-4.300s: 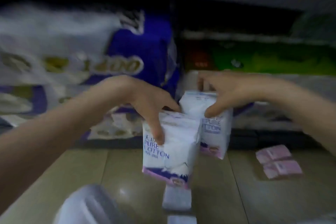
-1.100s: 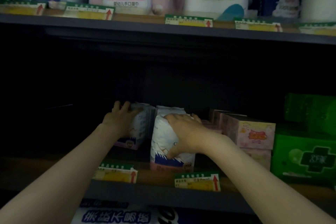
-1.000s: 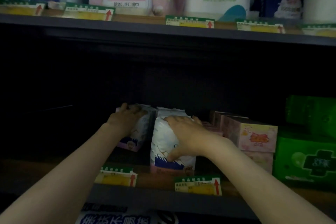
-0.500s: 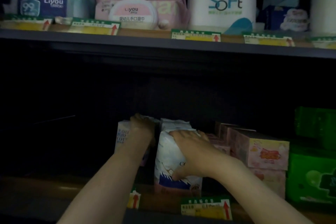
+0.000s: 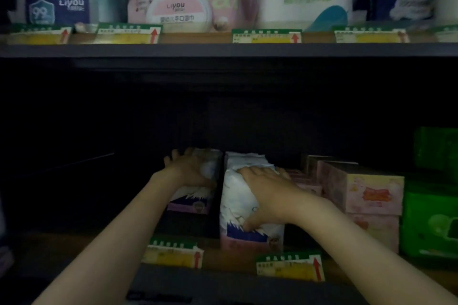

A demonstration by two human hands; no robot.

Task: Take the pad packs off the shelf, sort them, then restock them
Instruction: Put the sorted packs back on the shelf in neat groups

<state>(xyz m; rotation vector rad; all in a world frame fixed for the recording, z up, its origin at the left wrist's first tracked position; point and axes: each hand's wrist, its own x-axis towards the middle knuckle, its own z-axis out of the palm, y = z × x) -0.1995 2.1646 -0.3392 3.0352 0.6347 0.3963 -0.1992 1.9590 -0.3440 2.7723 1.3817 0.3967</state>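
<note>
Left pack (image 5: 195,195) mostly hand-hidden

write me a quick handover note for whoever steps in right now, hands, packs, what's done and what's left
Left hand: grips the top of the left pad pack, set further back on the lower shelf.
Right hand: fingers over the top and thumb on the front of the right pad pack, which stands at the shelf's front edge beside the pink boxes.
Done: both packs are in on the shelf.
Left: seat and line up the two packs, let go of each grip. Whether more packs wait is not visible here.
</note>
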